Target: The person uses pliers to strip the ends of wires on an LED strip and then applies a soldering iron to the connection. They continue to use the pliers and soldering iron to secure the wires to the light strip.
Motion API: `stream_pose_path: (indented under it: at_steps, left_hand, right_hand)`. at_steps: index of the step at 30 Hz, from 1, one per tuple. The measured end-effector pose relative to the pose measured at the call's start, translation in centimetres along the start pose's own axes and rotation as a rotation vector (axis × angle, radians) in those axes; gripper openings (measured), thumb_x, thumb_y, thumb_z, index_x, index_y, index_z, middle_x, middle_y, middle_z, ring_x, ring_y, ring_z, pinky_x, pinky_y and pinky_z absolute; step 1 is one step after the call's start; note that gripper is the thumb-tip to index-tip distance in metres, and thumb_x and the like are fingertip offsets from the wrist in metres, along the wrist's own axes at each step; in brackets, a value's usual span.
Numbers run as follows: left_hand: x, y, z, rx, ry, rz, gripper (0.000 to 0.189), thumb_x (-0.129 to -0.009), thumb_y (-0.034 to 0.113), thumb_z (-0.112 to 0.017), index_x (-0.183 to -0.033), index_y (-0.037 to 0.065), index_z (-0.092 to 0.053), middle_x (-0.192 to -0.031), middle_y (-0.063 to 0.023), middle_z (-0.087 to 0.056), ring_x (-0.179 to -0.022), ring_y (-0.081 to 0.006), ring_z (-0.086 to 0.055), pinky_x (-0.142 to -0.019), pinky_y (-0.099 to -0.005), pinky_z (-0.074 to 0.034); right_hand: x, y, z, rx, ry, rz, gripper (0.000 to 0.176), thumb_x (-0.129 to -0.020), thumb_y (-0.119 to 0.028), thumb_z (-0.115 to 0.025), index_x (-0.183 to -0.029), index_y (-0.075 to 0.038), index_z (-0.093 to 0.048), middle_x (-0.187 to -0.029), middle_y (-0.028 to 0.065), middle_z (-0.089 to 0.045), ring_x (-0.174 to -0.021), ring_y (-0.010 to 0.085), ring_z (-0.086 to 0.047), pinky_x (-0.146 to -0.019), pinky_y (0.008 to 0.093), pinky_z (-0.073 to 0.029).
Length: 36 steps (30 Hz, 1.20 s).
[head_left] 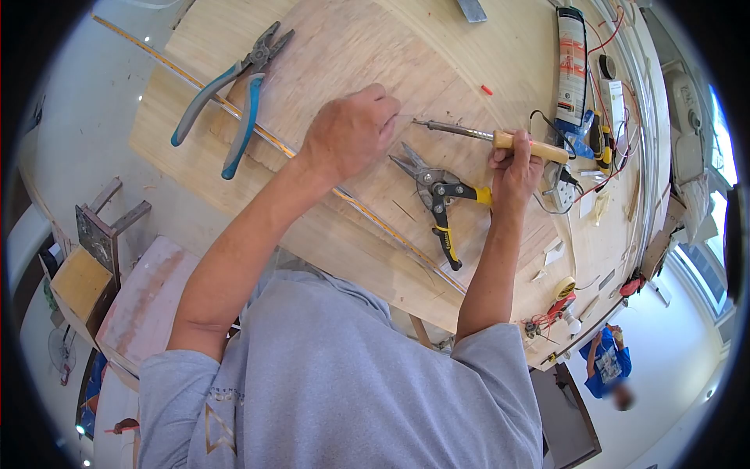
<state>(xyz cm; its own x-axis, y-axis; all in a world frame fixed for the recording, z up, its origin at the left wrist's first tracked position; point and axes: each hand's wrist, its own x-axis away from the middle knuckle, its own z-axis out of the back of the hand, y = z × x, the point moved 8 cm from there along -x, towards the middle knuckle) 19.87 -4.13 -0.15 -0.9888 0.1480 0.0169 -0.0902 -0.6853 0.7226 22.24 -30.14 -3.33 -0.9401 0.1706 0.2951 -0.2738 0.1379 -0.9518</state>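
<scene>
My right hand (516, 168) is wrapped round the wooden handle of a soldering iron (461, 130), whose metal tip points left. Facing that tip, my left hand (351, 129) is closed in a pinch. A thin pale strand seems to reach from its fingertips toward the tip, too fine to name. Between my forearms lie yellow-and-black snips or pliers (439, 187), jaws spread. Beyond my left hand, blue-and-grey pliers (248, 82) rest with handles apart. Under both hands is a wooden board (328, 47).
A yellow-edged metal strip (375, 221) crosses the board diagonally. At right are a sealant tube (571, 66), a power strip (561, 191), red wires and a tape roll (564, 288). A small red piece (487, 90) lies at the back. Another person (609, 361) in blue is at lower right.
</scene>
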Motion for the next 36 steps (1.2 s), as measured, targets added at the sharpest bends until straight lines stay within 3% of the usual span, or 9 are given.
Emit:
stream_pose_path:
  at_steps: [3, 6, 9, 12, 14, 17, 23, 36]
  left_hand:
    - [-0.2, 0.7, 0.7, -0.173, 0.045, -0.082, 0.012, -0.077, 0.011, -0.067, -0.087, 0.007, -0.064, -0.086, -0.0075, -0.059, -0.077, -0.0279, -0.061, -0.064, -0.0377, -0.049]
    - [-0.5, 1.9, 2.9, -0.199, 0.259, -0.255, 0.022, -0.073, 0.012, -0.071, -0.093, 0.007, -0.065, -0.092, -0.007, -0.06, -0.079, -0.0259, -0.06, -0.065, -0.0366, -0.05]
    - [0.8, 2.0, 6.7, -0.117, 0.405, -0.158, 0.022, -0.074, 0.01, -0.072, -0.095, 0.005, -0.066, -0.085, -0.0083, -0.061, -0.071, -0.0217, -0.06, -0.064, -0.0332, -0.049]
    - [5.1, -0.4, 7.0, 0.182, 0.117, 0.288, 0.011, -0.077, 0.009, -0.07, -0.087, 0.003, -0.067, -0.073, -0.0111, -0.059, -0.06, -0.0214, -0.055, -0.056, -0.0289, -0.046]
    - [9.0, -2.0, 5.4, 0.257, -0.02, 0.473, 0.011, -0.081, 0.009, -0.068, -0.088, 0.0, -0.067, -0.069, -0.0108, -0.06, -0.057, -0.0157, -0.054, -0.056, -0.0263, -0.044]
    - [13.7, -3.9, 1.8, 0.516, -0.018, 0.658, 0.012, -0.084, 0.007, -0.066, -0.091, -0.002, -0.067, -0.068, -0.0025, -0.06, -0.057, -0.0071, -0.054, -0.049, -0.0207, -0.043]
    - [14.9, -3.8, -0.3, 0.73, 0.111, 0.747, 0.014, -0.086, 0.009, -0.066, -0.092, -0.004, -0.065, -0.064, -0.0018, -0.059, -0.052, -0.0052, -0.053, -0.046, -0.0202, -0.042]
    - [14.4, -4.0, -0.3, 0.707, 0.102, 0.75, 0.012, -0.085, 0.009, -0.066, -0.085, -0.003, -0.065, -0.061, -0.0011, -0.059, -0.05, -0.0049, -0.053, -0.045, -0.02, -0.043]
  right_hand:
    - [-0.1, 0.1, 0.1, 0.007, 0.0, -0.004, 0.024, -0.094, -0.02, -0.055, -0.086, 0.002, -0.059, -0.067, 0.0086, -0.059, -0.049, 0.0113, -0.049, -0.046, 0.0223, -0.039]
    - [0.0, 0.0, 0.0, 0.007, -0.007, -0.003, 0.024, -0.094, -0.02, -0.055, -0.086, 0.002, -0.059, -0.067, 0.0087, -0.059, -0.049, 0.0113, -0.049, -0.046, 0.0222, -0.039]
    - [0.0, 0.0, 0.0, 0.011, -0.004, -0.006, 0.024, -0.094, -0.021, -0.055, -0.085, 0.002, -0.059, -0.067, 0.0085, -0.059, -0.049, 0.0113, -0.049, -0.046, 0.0221, -0.039]
    - [-0.1, 0.2, 0.1, 0.015, 0.002, -0.006, 0.025, -0.094, -0.021, -0.055, -0.085, 0.002, -0.059, -0.067, 0.0085, -0.059, -0.049, 0.0113, -0.049, -0.046, 0.022, -0.038]
    - [0.0, 0.0, 0.0, 0.044, 0.004, 0.0, 0.025, -0.094, -0.021, -0.055, -0.085, 0.002, -0.06, -0.067, 0.0085, -0.059, -0.049, 0.0113, -0.049, -0.045, 0.0221, -0.038]
    - [-0.1, 0.1, 0.2, 0.048, 0.0, -0.005, 0.025, -0.094, -0.02, -0.055, -0.085, 0.002, -0.06, -0.066, 0.0084, -0.059, -0.049, 0.0114, -0.049, -0.045, 0.0226, -0.038]
    - [-0.2, 0.4, 0.2, -0.111, -0.04, -0.024, 0.024, -0.094, -0.02, -0.055, -0.085, 0.002, -0.06, -0.065, 0.0082, -0.058, -0.05, 0.0116, -0.05, -0.046, 0.0233, -0.039]
    - [0.0, 0.1, -0.2, 0.022, -0.037, -0.009, 0.026, -0.094, -0.023, -0.056, -0.086, 0.002, -0.061, -0.065, 0.0063, -0.058, -0.051, 0.0108, -0.051, -0.047, 0.0219, -0.04]
